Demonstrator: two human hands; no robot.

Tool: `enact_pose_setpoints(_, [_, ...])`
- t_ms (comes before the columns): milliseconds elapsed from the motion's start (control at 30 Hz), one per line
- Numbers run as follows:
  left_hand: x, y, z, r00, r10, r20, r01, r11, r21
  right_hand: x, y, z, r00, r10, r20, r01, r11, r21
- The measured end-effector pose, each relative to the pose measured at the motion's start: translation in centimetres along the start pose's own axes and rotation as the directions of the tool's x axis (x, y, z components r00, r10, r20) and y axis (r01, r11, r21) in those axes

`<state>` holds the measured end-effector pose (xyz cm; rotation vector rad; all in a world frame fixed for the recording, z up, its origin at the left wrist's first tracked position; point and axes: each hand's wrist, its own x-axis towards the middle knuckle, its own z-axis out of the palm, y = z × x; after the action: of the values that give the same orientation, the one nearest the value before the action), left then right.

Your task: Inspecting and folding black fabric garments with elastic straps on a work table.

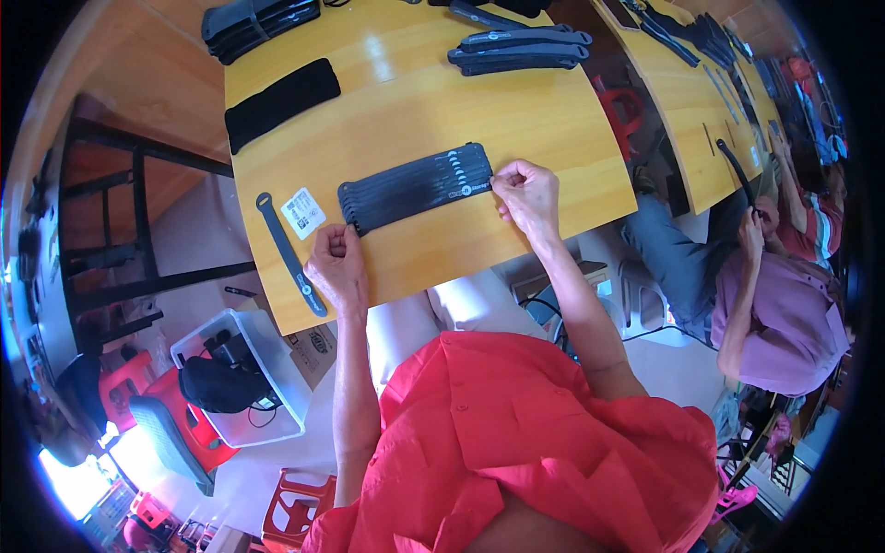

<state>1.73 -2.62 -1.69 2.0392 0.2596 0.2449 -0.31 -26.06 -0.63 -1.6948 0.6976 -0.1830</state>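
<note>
On the yellow table lies a neat row of overlapping black straps (pixel 406 192), fanned side by side, with rounded ends and pale printing near the right side. My left hand (pixel 337 267) pinches the near left corner of the row, at the end of the nearest strap. At the opposite end, my right hand (pixel 530 198) has its thumb and fingers closed on the same strap's tip. A single black strap (pixel 289 253) with a hole at its far end lies apart, left of my left hand. Between it and the row is a white printed label (pixel 303 214).
A black folded cloth-like piece (pixel 283 103) lies at the far left of the table (pixel 396 101). Bundled straps (pixel 518 51) and a dark stack (pixel 258 26) sit along the back. A white bin (pixel 286 410) stands on the floor. A co-worker (pixel 774 313) sits at the right.
</note>
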Motion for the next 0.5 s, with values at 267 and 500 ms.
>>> enact_pose_setpoints(267, [0.45,-0.88,0.12,0.999,0.037,-0.007,-0.037,0.999,0.014,0.05,-0.18,-0.03,1.000,-0.028,0.008,0.028,1.000,-0.004])
enact_pose_setpoints(500, [0.74,-0.89,-0.03,0.999,0.044,0.030,-0.046,0.995,0.088,0.55,0.47,-0.15,0.999,-0.049,0.023,0.049,0.999,-0.014])
